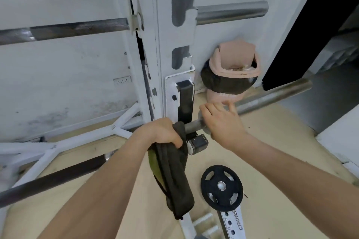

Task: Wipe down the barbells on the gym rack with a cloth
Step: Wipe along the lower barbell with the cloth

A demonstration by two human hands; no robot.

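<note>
Steel barbell (272, 97): sits low on the white rack (157, 44) and runs from the lower left of the frame, behind the hands, to the right edge. Its shaft is dark and its sleeve is smooth grey.
Dark cloth (172, 176): soft and limp. It is bunched at the top around the bar just beside the rack's hook, and the rest hangs down in a long fold at centre frame.
Left hand (161, 132): the fingers are curled tight round the top of the cloth, clamping it against the bar.
Right hand (219, 122): laid over the collar where shaft meets sleeve. The fingers are spread and fairly straight, resting rather than gripping; the thumb is hidden.
Handling, bar: probably heavy and rigid, so best left on its hooks. The smooth sleeve may spin under a wipe, so a steadying palm on the collar suits it.
Handling, cloth: light and floppy. It is best held wrapped round the bar so it can slide along it, with the loose tail kept clear of the hook.
Other bars: one at upper left (64, 29) and one sleeve at upper right (231, 12), both higher on the rack.
Floor: a black weight plate (221, 186) lies below the hands.
</note>
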